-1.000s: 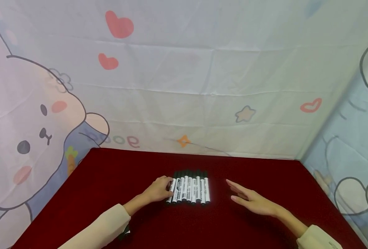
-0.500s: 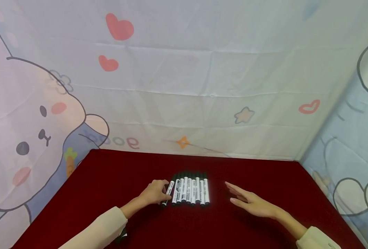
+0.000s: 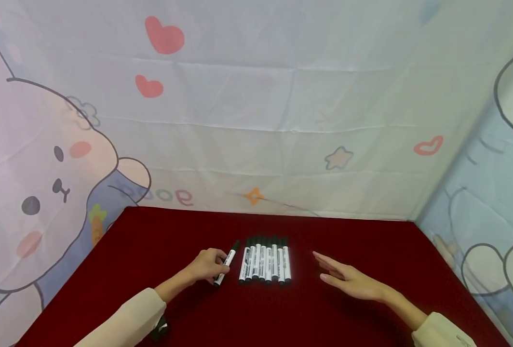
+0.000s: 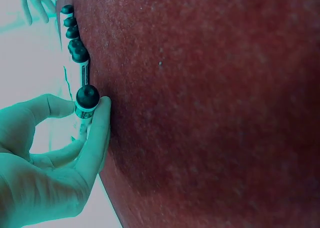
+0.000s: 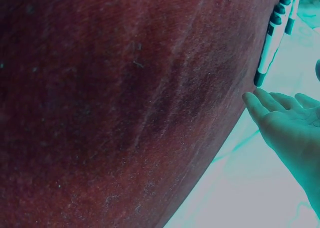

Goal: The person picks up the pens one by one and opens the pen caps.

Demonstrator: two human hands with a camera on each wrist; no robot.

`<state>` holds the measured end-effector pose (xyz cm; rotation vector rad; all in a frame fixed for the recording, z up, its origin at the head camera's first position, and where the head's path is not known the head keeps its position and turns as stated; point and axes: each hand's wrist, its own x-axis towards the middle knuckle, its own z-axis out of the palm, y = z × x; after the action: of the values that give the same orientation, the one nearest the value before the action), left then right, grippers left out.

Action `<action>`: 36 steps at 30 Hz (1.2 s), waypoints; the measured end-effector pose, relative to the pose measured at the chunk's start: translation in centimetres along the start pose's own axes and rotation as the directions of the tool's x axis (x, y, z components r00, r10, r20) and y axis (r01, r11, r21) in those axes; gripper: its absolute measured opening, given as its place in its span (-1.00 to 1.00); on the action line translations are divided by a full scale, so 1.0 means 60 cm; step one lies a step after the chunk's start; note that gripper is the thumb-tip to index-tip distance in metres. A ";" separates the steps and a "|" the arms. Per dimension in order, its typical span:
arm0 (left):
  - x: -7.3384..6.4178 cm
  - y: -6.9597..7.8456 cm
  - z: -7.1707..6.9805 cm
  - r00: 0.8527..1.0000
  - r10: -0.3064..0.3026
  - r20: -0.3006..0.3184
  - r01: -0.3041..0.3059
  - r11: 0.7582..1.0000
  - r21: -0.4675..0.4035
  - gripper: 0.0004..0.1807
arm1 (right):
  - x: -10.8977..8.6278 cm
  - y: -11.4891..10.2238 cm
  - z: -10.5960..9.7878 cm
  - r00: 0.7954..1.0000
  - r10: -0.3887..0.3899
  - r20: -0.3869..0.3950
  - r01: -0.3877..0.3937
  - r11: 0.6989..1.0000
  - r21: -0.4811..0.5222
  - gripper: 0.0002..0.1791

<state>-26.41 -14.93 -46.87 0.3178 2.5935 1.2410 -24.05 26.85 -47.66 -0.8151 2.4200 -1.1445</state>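
A row of several white markers with black caps [image 3: 264,260] lies side by side on the dark red tabletop [image 3: 256,308]. My left hand [image 3: 208,264] pinches one marker [image 3: 226,262], tilted and drawn apart from the row's left end. In the left wrist view the thumb and fingers [image 4: 95,133] close round that marker [image 4: 86,103], and the rest of the row [image 4: 74,40] runs away behind it. My right hand [image 3: 347,279] hovers open to the right of the row, fingers straight, holding nothing. Its fingertips [image 5: 260,105] show near the row's end marker [image 5: 267,50] in the right wrist view.
A cartoon-printed cloth backdrop [image 3: 256,120] rises behind the table's far edge and wraps round both sides. Bare red cloth stretches left of my left hand and right of my right hand.
My left hand has pulled the leftmost marker out of the row, down and to the left, and tilted it. The right hand has stayed nearly still.
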 end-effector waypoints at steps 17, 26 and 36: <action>-0.001 -0.005 -0.027 0.994 0.035 0.103 -0.027 0.996 -0.086 -0.61 | -0.001 -0.010 0.004 1.000 0.009 0.028 -0.012 0.995 0.099 -0.29; -0.001 0.013 -0.025 0.944 0.213 0.251 -0.192 0.976 -0.105 -0.61 | 0.004 -0.022 0.010 0.999 0.015 0.049 -0.024 0.982 0.186 -0.32; -0.003 0.027 -0.005 0.898 0.263 0.352 -0.229 0.964 -0.136 -0.58 | 0.017 -0.036 0.016 0.998 0.027 0.054 -0.039 0.971 0.236 -0.36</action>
<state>-26.21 -14.21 -45.41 0.8010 2.2177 1.2328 -23.56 24.53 -46.62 -0.7155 2.1929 -1.3514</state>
